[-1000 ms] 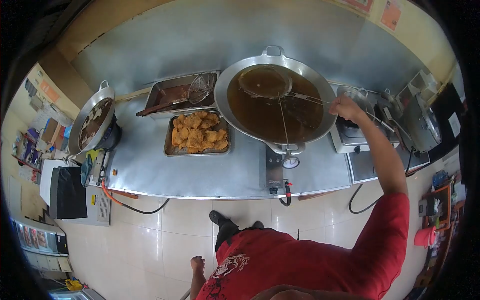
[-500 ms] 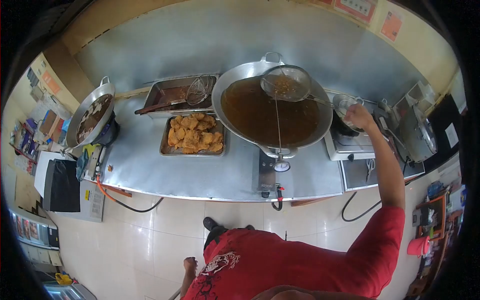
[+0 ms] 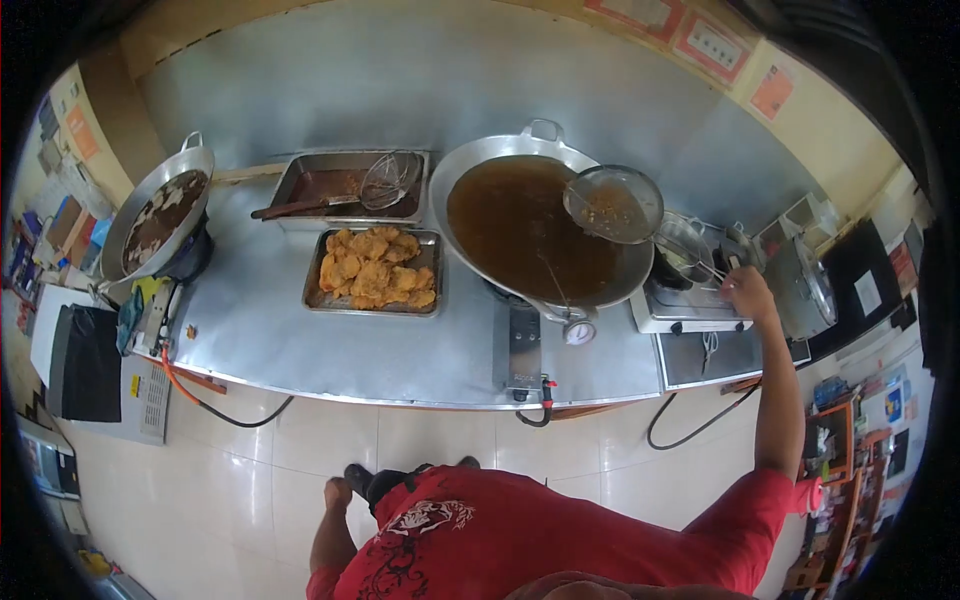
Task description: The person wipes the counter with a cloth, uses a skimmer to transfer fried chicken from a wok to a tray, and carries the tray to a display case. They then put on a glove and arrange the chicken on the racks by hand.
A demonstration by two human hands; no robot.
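Steel counter (image 3: 300, 340) is running across the view against a steel-clad wall, with pale floor tiles below it. Far left, a small wok (image 3: 155, 215) with dark contents is sitting on a burner. Next right, a deep tray (image 3: 330, 157) is holding a wire spider (image 3: 392, 178) that is lying across it. Just in front, touching nothing else, a flat tray (image 3: 370, 311) is carrying golden fried pieces (image 3: 375, 275).

Below the counter, my left hand (image 3: 337, 492) is hanging at my side over the tiles. It is too small in view to tell whether the fingers are spread or curled.

Centre right, a big wok (image 3: 470, 160) is sitting full of brown oil (image 3: 520, 225), with a dial thermometer (image 3: 578, 331) hanging at its near rim. The mesh skimmer (image 3: 612, 203) is hovering clear of the oil, above the wok's right rim, with brown crumbs lying in its bowl.

Just right of the wok, a small stove (image 3: 690, 310) is carrying a pot (image 3: 683, 245). My right hand (image 3: 748, 293) is reaching out over that stove, arm stretched, fingers wrapping tight around the far end of the skimmer's long handle.
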